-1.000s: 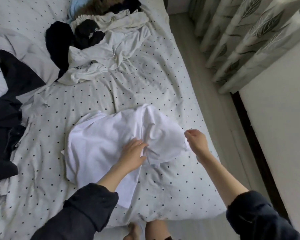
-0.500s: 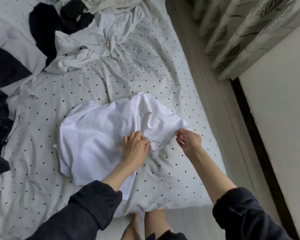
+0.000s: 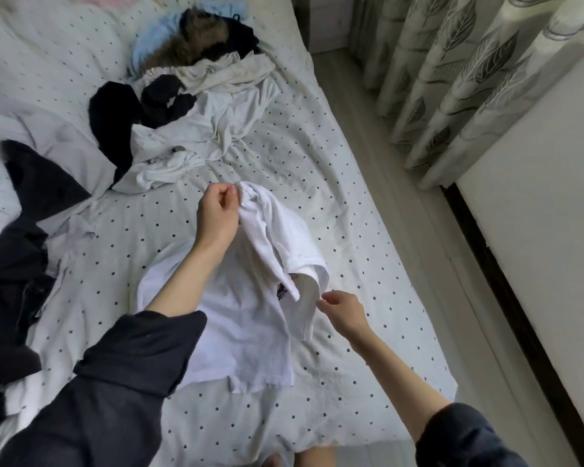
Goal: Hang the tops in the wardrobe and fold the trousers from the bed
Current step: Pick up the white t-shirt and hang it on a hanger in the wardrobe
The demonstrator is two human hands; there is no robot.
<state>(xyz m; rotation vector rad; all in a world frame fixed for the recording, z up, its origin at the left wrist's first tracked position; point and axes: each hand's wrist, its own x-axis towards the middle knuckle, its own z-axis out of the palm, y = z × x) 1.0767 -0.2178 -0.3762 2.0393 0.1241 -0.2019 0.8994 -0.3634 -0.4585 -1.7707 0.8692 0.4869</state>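
A white T-shirt (image 3: 250,318) hangs partly lifted above the polka-dot bed sheet (image 3: 361,210), its lower part still resting on the bed. My left hand (image 3: 218,214) is raised and pinches the shirt's upper edge near the collar. A sleeve droops down to my right hand (image 3: 343,310), whose fingertips pinch the sleeve's hem. A heap of white and black clothes (image 3: 182,129) lies further up the bed. Dark garments (image 3: 17,237) lie at the left edge.
Blue and brown fluffy items (image 3: 189,42) lie near the head of the bed. A strip of pale floor (image 3: 415,230) runs along the bed's right side. Leaf-patterned curtains (image 3: 459,72) hang at the upper right, beside a white wall (image 3: 536,210).
My left hand has lifted the shirt's upper edge off the bed. The shirt went from lying flat to hanging. My right hand moved to the drooping sleeve. The view tilted up the bed.
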